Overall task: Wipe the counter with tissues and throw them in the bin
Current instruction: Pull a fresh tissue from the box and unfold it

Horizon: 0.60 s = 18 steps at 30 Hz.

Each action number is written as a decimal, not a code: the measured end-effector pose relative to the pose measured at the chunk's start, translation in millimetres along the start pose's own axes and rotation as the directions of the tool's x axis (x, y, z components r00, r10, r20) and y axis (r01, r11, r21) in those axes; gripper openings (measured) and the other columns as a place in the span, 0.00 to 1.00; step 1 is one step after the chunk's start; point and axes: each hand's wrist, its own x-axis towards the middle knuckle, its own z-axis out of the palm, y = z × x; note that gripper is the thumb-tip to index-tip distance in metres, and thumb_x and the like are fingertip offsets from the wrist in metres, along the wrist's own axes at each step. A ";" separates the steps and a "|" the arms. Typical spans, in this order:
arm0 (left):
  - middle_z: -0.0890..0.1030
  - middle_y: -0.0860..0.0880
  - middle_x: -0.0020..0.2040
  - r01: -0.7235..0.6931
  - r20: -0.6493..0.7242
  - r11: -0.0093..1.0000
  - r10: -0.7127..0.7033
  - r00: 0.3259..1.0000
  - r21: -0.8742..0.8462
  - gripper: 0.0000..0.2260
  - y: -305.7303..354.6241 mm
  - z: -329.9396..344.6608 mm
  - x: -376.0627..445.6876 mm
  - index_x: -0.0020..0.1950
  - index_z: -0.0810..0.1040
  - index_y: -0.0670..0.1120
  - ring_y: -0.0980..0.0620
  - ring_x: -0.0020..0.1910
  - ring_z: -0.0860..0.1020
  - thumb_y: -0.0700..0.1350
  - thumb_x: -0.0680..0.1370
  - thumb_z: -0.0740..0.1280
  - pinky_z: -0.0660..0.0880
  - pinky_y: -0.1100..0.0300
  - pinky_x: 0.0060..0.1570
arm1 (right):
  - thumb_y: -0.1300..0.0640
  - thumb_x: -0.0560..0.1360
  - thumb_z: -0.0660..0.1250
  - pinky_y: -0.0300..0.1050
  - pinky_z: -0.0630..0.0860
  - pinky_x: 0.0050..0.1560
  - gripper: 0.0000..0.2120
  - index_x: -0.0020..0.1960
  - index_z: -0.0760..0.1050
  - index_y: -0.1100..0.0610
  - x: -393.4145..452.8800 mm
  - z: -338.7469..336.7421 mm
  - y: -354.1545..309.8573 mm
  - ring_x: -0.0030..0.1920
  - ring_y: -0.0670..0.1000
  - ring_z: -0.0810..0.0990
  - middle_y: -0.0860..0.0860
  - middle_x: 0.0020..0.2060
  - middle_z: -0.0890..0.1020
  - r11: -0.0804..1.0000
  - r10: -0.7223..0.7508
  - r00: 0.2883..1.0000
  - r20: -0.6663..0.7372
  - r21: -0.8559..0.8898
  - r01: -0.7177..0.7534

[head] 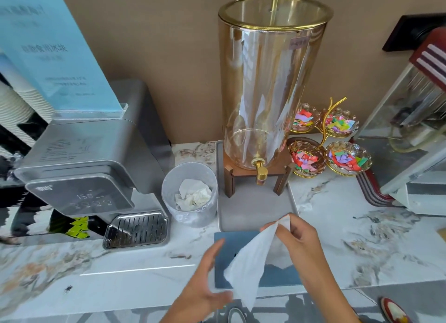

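Note:
A white tissue (251, 262) hangs stretched above a blue-grey tissue box (284, 278) at the front of the marble counter (135, 272). My right hand (301, 240) pinches the tissue's top corner. My left hand (205, 281) is spread with fingers apart, its fingertips at the tissue's lower edge beside the box. A translucent small bin (190, 216) stands behind and to the left of the box, with crumpled white tissues (193, 194) inside it.
A grey water machine (82, 168) with a metal drip tray (137, 229) stands left. A glass drink dispenser (265, 86) on a wooden stand sits on a grey tray (243, 214). Glass bowls of coloured sweets (345, 157) and a popcorn machine (415, 134) are right.

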 end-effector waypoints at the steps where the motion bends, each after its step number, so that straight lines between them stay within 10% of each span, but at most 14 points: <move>1: 0.64 0.71 0.71 -0.017 0.044 0.999 0.018 0.999 -0.041 0.43 16.3 10.0 -4.6 0.72 0.59 0.68 0.69 0.69 0.63 0.42 0.67 0.77 0.66 0.63 0.68 | 0.62 0.76 0.65 0.47 0.73 0.42 0.08 0.40 0.82 0.58 -0.8 1.8 -0.8 0.40 0.57 0.81 0.56 0.38 0.86 1.000 0.021 1.000 -0.006 0.021 -0.021; 6: 0.86 0.50 0.51 -0.087 -0.274 0.951 0.002 0.962 -0.298 0.18 45.0 23.7 -1.8 0.53 0.83 0.50 0.56 0.47 0.81 0.45 0.64 0.74 0.74 0.67 0.44 | 0.63 0.78 0.64 0.42 0.64 0.33 0.19 0.29 0.71 0.53 0.5 6.2 -8.2 0.26 0.43 0.69 0.42 0.22 0.71 0.993 0.107 0.992 -0.059 0.045 -0.105; 11: 0.79 0.49 0.30 -0.025 -0.423 0.883 -0.200 0.884 -0.468 0.03 46.2 7.2 -11.1 0.37 0.85 0.47 0.51 0.34 0.74 0.43 0.68 0.70 0.68 0.59 0.33 | 0.57 0.79 0.65 0.39 0.65 0.31 0.17 0.32 0.69 0.55 2.2 4.6 -9.0 0.26 0.43 0.70 0.46 0.26 0.72 0.987 0.136 0.989 0.058 0.084 -0.140; 14: 0.82 0.46 0.30 -0.017 -0.457 0.759 -0.374 0.807 -0.651 0.09 46.7 9.0 -16.9 0.34 0.86 0.46 0.48 0.31 0.78 0.36 0.72 0.70 0.71 0.56 0.36 | 0.58 0.78 0.68 0.47 0.79 0.39 0.01 0.48 0.76 0.54 -6.8 12.9 -15.8 0.38 0.51 0.84 0.53 0.38 0.86 0.991 0.100 0.961 0.258 0.056 -0.119; 18: 0.86 0.46 0.34 -0.133 -0.521 0.686 -0.396 0.756 -0.715 0.12 53.9 3.0 -32.5 0.38 0.86 0.42 0.51 0.32 0.83 0.42 0.77 0.66 0.78 0.61 0.33 | 0.67 0.77 0.67 0.47 0.81 0.50 0.13 0.58 0.76 0.53 -13.1 30.4 -10.5 0.52 0.53 0.85 0.51 0.49 0.87 0.999 0.036 0.935 0.352 -0.021 -0.030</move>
